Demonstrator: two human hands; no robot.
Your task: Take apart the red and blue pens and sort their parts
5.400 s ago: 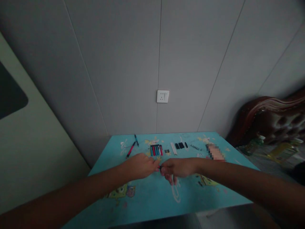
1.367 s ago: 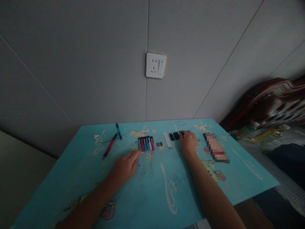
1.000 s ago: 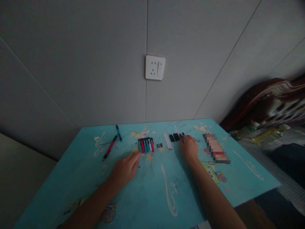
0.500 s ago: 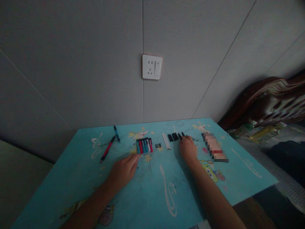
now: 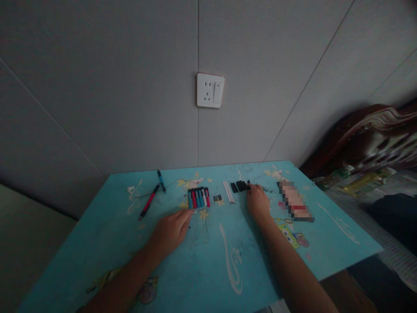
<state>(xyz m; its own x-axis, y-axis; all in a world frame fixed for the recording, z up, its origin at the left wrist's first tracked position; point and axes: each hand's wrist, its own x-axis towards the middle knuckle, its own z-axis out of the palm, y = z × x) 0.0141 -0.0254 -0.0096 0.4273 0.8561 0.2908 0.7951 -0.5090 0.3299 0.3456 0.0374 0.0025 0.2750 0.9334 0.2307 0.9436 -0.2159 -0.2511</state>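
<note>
My left hand (image 5: 172,228) is closed, its fingertips at the lower end of a row of red, blue and white pen barrels (image 5: 199,198) with black tops. A small whitish tip (image 5: 195,212) shows at those fingertips; what it belongs to is hidden. My right hand (image 5: 258,202) has its fingers closed at a small black tube (image 5: 249,184), beside a row of similar black tubes (image 5: 238,186). White thin refills (image 5: 228,192) lie left of these. Small dark pieces (image 5: 217,198) sit between the barrels and the refills.
A red-and-black pen (image 5: 149,201) and a blue-and-black pen (image 5: 161,181) lie at the left on the blue patterned table (image 5: 192,269). A blurred-out flat item (image 5: 296,201) lies on the right. Behind the table is a wall with a socket (image 5: 210,90).
My right hand's black tube now sits closer to the row of black tubes. The left hand stays nearly still at the barrels. The whole view has shifted slightly.
</note>
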